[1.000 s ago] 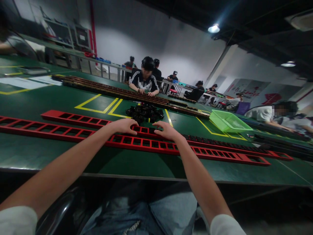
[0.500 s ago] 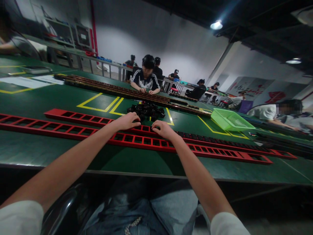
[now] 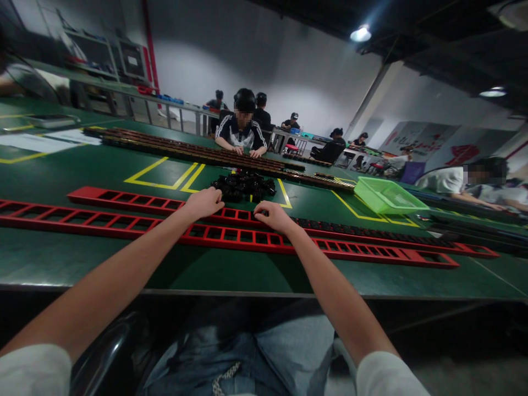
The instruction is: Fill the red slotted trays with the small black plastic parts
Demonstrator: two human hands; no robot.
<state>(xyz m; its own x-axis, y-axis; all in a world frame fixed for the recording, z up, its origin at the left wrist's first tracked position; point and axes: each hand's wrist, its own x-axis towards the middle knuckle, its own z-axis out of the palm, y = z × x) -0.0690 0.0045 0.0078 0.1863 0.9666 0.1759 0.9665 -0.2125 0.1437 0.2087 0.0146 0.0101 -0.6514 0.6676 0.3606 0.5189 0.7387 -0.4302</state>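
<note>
Looking at the far red frame (image 3: 86, 194) first: it's a long, skinny ladder shape, smooth like moulded plastic, lying flat on the surface (image 3: 247, 278) right under the hands. Small black pieces (image 3: 371, 233) fill its slots on the right-hand stretch, knobbly and a bit shiny, while the slots on the left show green through them.

Right hand (image 3: 273, 215) is down at the frame just where that black row starts, fingers bent and drawn in close to the thumb; can't tell if anything's pinched in there. Left hand (image 3: 204, 203) is over the same frame, fingers curled together and pointing at the black pile (image 3: 243, 186), and I can't tell whether it's gripping a piece either. The pile is a glossy, lumpy jumble just beyond the frame.

Nearer the edge there's a near red frame (image 3: 406, 253), same ladder look, with open slots. Behind the pile run long dark strips (image 3: 185, 151), brownish and ridged, side by side.

Light green basket (image 3: 371, 201) off to the right, perforated, flared sides; contents too hard to make out.

Surface is smooth green with yellow lines (image 3: 150, 184) and white sheets (image 3: 37, 143) at far left. Across it, a person (image 3: 241, 132) in a striped-sleeve top has both hands at the strips. Pale wall (image 3: 247, 55) behind, bright lamp (image 3: 361, 34) overhead.
</note>
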